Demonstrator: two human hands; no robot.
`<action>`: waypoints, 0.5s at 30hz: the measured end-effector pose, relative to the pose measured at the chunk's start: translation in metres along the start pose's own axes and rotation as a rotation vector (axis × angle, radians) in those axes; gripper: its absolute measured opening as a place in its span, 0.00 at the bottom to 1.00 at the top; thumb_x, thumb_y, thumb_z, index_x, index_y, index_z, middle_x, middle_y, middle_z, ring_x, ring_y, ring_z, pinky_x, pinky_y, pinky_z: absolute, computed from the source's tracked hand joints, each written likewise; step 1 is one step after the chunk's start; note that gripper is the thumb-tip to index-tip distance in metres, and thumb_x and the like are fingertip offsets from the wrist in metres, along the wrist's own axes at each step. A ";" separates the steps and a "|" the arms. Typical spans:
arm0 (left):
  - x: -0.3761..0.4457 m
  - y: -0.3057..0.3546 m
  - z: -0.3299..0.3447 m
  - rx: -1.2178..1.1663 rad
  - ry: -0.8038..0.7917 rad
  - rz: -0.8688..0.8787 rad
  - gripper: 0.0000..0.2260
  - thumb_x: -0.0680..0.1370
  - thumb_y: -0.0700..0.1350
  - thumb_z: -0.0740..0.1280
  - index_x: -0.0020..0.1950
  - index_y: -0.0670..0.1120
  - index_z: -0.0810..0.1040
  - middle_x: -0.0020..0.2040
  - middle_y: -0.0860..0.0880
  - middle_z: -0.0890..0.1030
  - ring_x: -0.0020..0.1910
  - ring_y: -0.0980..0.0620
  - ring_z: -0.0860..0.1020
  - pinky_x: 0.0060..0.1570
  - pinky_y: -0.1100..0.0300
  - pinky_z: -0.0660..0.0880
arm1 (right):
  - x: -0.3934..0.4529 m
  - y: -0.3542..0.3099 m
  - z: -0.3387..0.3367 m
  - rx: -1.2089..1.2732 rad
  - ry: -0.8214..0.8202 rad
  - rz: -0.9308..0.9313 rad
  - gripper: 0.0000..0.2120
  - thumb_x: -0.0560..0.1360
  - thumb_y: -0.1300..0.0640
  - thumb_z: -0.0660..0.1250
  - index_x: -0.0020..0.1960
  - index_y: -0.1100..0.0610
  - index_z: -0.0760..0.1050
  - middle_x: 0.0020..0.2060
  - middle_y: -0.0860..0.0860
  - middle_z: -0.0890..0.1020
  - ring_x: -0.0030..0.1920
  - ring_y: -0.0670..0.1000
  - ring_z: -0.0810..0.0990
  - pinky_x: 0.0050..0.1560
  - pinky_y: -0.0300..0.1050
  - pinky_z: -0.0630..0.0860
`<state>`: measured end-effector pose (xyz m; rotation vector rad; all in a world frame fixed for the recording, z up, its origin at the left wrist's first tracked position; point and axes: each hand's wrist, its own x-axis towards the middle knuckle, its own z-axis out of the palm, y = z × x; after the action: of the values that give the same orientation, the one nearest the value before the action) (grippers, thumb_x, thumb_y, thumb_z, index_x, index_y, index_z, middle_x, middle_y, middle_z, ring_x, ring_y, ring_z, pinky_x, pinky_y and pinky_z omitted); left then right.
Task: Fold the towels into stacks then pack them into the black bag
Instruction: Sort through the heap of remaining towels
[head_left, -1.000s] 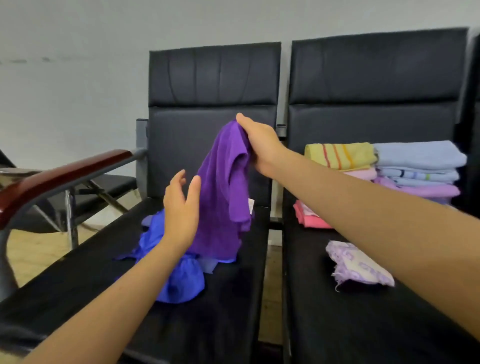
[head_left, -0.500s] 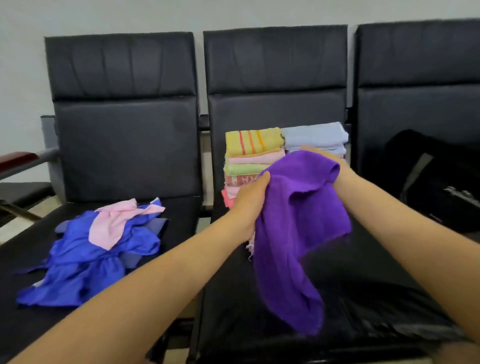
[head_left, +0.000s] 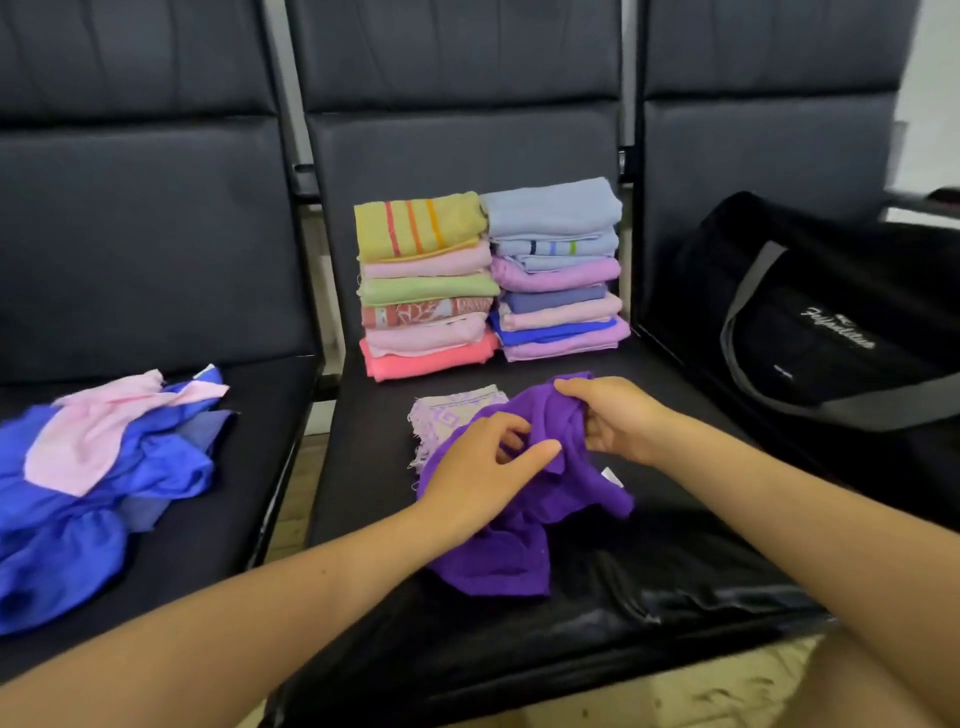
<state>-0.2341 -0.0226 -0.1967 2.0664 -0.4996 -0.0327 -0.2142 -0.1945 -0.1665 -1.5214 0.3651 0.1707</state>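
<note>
purple towel (head_left: 524, 525), crumpled, middle seat (head_left: 649, 597) front: my left hand (head_left: 480, 475) and right hand (head_left: 615, 415) both pinch it. two folded stacks (head_left: 488, 280) at seat's back edge. black bag (head_left: 810, 312) on right seat.

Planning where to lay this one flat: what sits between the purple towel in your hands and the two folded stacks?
In the head view, a pale lilac patterned cloth lies between the purple towel and the stacks, partly under the towel; otherwise bare seat.

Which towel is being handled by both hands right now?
The purple towel, crumpled on the middle seat. The left hand and right hand both grip it; the others sit folded in stacks or loose on the left seat.
</note>
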 end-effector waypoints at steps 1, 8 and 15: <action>0.003 0.005 0.004 -0.086 0.003 -0.035 0.12 0.74 0.56 0.69 0.53 0.52 0.76 0.46 0.56 0.77 0.45 0.56 0.76 0.53 0.60 0.75 | -0.001 -0.001 0.001 0.017 -0.009 -0.009 0.07 0.79 0.56 0.64 0.50 0.59 0.77 0.40 0.54 0.82 0.40 0.51 0.81 0.42 0.44 0.78; 0.028 0.006 0.000 -0.403 0.122 -0.230 0.08 0.79 0.46 0.64 0.41 0.47 0.76 0.39 0.47 0.78 0.41 0.48 0.76 0.57 0.45 0.77 | 0.000 -0.009 0.007 0.164 -0.224 -0.115 0.11 0.76 0.61 0.66 0.58 0.62 0.78 0.47 0.56 0.84 0.44 0.51 0.82 0.51 0.45 0.79; 0.043 0.011 -0.055 -0.575 0.393 -0.188 0.11 0.80 0.38 0.57 0.40 0.45 0.75 0.37 0.48 0.76 0.39 0.51 0.73 0.44 0.56 0.71 | 0.000 -0.006 -0.004 -0.191 -0.326 -0.184 0.03 0.76 0.59 0.68 0.45 0.58 0.77 0.41 0.55 0.79 0.42 0.50 0.76 0.47 0.41 0.73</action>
<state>-0.1859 0.0022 -0.1506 1.4944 -0.0369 0.1058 -0.2125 -0.1985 -0.1609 -1.6730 -0.0532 0.3106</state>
